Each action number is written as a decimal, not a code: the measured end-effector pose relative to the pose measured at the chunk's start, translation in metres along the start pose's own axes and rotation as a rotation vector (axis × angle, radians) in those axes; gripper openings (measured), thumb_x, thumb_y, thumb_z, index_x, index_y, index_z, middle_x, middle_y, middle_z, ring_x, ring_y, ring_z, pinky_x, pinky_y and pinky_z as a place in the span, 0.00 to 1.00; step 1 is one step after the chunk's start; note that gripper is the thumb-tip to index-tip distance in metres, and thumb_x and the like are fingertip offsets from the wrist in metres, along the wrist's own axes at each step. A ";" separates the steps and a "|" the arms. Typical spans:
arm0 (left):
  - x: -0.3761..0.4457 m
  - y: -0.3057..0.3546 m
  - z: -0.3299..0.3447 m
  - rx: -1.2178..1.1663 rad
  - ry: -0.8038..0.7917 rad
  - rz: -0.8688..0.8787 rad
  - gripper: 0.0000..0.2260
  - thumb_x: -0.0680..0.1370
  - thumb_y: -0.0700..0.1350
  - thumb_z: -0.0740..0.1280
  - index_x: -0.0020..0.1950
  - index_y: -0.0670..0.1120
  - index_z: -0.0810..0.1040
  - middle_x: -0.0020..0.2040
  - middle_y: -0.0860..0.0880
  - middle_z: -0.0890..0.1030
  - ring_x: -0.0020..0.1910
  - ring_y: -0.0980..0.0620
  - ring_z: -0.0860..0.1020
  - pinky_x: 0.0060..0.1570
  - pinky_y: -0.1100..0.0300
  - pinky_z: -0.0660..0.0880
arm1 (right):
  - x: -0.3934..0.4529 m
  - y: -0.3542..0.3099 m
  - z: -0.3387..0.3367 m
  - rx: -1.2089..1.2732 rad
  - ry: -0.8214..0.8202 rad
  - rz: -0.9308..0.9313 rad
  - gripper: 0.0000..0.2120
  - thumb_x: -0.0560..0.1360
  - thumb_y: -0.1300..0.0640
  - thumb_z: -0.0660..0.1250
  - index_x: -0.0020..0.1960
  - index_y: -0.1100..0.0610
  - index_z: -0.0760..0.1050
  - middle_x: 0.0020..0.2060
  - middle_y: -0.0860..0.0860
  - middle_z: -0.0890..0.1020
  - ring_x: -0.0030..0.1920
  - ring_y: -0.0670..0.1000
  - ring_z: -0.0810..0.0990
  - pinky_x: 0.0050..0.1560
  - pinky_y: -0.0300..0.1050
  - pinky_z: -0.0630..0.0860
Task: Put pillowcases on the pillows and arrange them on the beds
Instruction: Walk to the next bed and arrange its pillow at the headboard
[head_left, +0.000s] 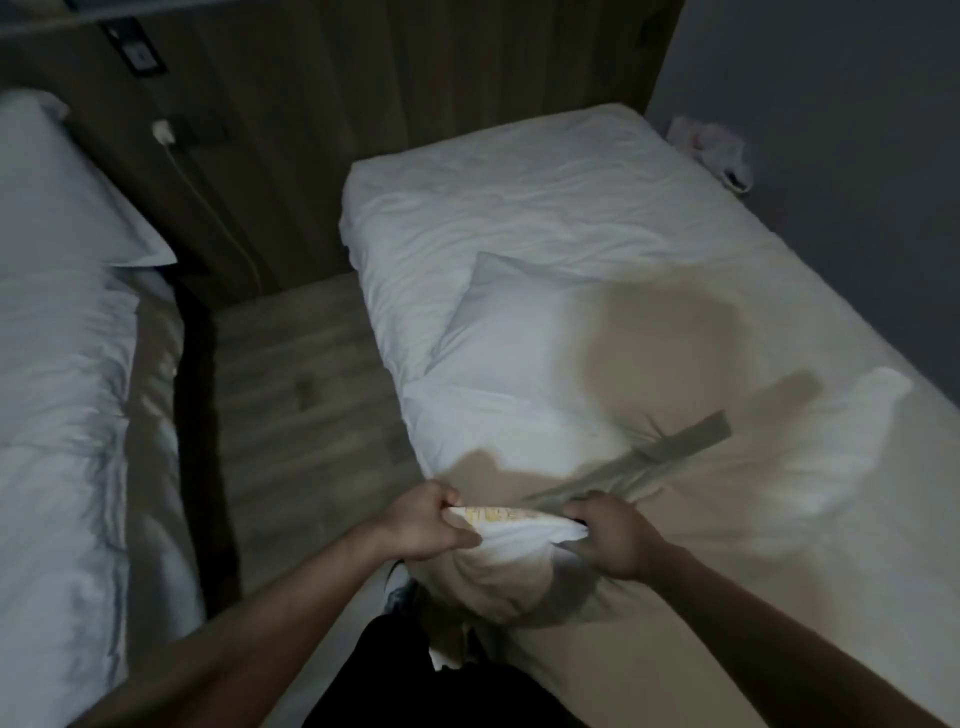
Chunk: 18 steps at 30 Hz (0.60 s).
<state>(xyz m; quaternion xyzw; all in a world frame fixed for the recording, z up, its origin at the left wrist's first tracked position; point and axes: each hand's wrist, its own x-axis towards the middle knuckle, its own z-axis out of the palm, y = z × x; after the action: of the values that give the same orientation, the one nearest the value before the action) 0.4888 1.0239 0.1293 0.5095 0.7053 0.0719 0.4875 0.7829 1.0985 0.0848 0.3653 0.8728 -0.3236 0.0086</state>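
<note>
A white pillow (597, 374) in a white pillowcase lies lengthwise on the right bed (519, 197), its far corner pointing toward the headboard. At its near end the pillowcase mouth (519, 527) is bunched, with a yellowish patch of the pillow showing inside. My left hand (423, 522) grips the left side of that opening. My right hand (610, 535) grips the right side. A second cased pillow (62, 182) rests at the head of the left bed (57, 415).
Wood floor (291, 395) runs between the two beds. A wooden headboard panel (337, 104) with a plugged-in charger (165, 131) and cable stands behind. Crumpled cloth (711, 145) lies by the grey wall at the far right. My dark-clothed leg is below the hands.
</note>
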 end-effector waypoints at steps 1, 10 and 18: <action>0.000 0.002 0.000 -0.042 0.017 0.014 0.09 0.68 0.53 0.78 0.37 0.52 0.80 0.32 0.58 0.77 0.30 0.62 0.74 0.35 0.64 0.71 | 0.000 -0.001 0.002 0.010 0.030 0.001 0.11 0.74 0.41 0.73 0.50 0.46 0.78 0.45 0.44 0.83 0.51 0.52 0.82 0.45 0.37 0.65; -0.010 0.038 -0.013 -0.399 0.175 0.193 0.20 0.72 0.36 0.72 0.28 0.50 0.65 0.26 0.52 0.64 0.25 0.55 0.61 0.27 0.61 0.56 | -0.003 0.013 -0.065 -0.173 0.071 0.411 0.40 0.58 0.22 0.71 0.61 0.46 0.72 0.52 0.46 0.84 0.57 0.51 0.82 0.63 0.50 0.70; -0.043 0.042 -0.093 -0.715 0.331 0.212 0.23 0.72 0.31 0.74 0.28 0.49 0.64 0.23 0.52 0.62 0.20 0.58 0.57 0.22 0.66 0.52 | 0.026 0.005 -0.104 -0.170 0.091 0.426 0.36 0.68 0.19 0.57 0.49 0.48 0.83 0.46 0.51 0.88 0.52 0.54 0.86 0.47 0.47 0.73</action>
<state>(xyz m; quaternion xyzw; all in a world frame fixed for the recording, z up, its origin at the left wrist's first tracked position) 0.4456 1.0469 0.2283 0.3592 0.6483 0.4437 0.5038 0.7898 1.1769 0.1575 0.5535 0.7996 -0.2229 0.0680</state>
